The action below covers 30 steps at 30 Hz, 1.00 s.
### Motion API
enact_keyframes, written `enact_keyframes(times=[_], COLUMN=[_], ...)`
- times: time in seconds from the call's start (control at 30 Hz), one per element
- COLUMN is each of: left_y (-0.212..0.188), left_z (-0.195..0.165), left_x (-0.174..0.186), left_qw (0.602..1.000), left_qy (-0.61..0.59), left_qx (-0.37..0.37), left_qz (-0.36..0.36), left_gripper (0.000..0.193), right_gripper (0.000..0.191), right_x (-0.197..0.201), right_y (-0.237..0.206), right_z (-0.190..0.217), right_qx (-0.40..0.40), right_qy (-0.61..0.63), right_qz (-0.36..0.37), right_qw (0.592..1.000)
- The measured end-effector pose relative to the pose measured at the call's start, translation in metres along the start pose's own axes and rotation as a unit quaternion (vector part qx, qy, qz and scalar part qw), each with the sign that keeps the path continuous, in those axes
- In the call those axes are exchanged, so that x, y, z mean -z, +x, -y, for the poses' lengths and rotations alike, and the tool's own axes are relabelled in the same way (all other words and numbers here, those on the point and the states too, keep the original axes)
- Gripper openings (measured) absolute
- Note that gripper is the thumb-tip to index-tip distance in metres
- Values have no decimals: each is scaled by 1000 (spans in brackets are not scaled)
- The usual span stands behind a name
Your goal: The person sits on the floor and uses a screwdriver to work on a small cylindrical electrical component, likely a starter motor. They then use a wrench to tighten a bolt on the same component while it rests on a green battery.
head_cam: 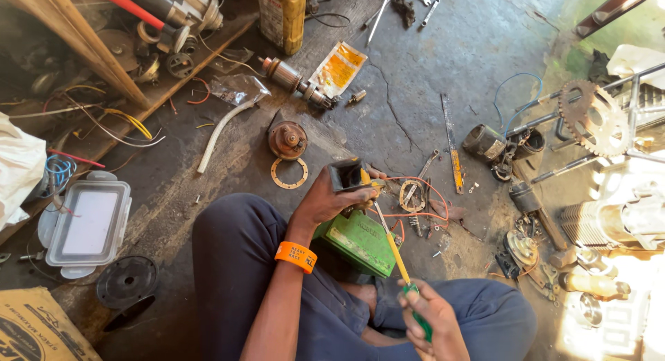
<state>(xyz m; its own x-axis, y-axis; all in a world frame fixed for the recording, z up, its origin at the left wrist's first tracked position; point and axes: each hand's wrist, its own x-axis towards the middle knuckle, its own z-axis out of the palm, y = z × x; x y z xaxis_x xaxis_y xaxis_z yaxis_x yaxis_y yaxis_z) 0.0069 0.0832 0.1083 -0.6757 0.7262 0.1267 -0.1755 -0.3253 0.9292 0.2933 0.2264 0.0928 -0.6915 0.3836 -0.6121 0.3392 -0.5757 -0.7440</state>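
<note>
Near us, our right hand (431,319) grips a screwdriver (396,253), fingers closed. Our left hand (331,197) wraps a black part (347,174) on the green box (358,241). We poke inside; next needs steady aim.

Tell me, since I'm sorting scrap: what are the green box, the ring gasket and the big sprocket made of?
Green box: seemingly painted sheet metal, scuffed matte faces, sharp edges.
Ring gasket: probably thin fibre or paper, flat, dull tan.
Sprocket: steel, toothed, brown with rust.
</note>
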Motion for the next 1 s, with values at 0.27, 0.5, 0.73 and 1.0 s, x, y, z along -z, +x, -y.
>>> enact_keyframes(times=[0.27, 0.5, 0.73, 1.0], left_y=[-8, -21, -28, -22], left_z=[-7, -4, -2, 5], left_x=[4, 27, 31, -7], left_qw=[999, 1000, 1000, 999], left_qy=[-5, -6, 13, 23], left_qx=[27, 2, 1, 3], left_qz=[-18, -15, -17, -33], left_gripper=[25, 28, 27, 24], right_gripper=[30, 37, 49, 34], right_x=[-60, -63, -25, -34], right_y=[-29, -18, -7, -30], right_z=[-12, -36, -27, -11], right_qx=[376, 236, -66, 200], right_qy=[-418, -231, 124, -285], right_qz=[-287, -174, 105, -178], right_qw=[775, 928, 985, 920])
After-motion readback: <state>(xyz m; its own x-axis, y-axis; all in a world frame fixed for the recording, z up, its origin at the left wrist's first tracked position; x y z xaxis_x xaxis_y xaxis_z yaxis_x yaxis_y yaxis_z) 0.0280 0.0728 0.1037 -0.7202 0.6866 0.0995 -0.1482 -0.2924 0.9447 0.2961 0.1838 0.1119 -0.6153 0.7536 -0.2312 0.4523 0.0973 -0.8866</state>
